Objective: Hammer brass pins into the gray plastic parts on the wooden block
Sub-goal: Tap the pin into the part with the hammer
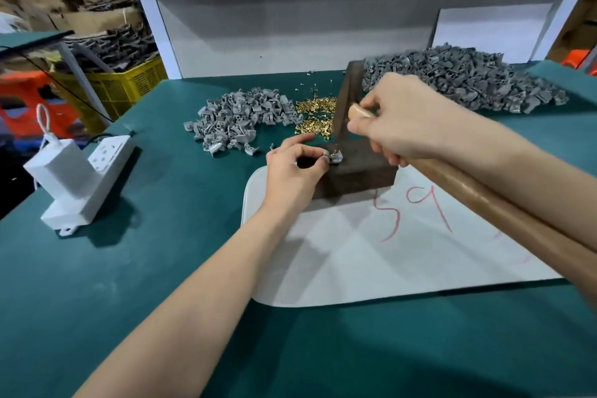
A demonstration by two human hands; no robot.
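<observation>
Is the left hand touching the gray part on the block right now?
Touching. The head view shows the left hand with thumb and fingertip pinching the gray part on top of the block.

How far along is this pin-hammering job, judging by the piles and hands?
Done: unclear; the smaller heap of gray plastic parts left of the loose brass pins may be finished ones. In hand: the left hand pinches one gray part on the dark wooden block, the right hand holds the wooden-handled hammer over it. Left: probably the large gray heap on the right and many pins.
</observation>
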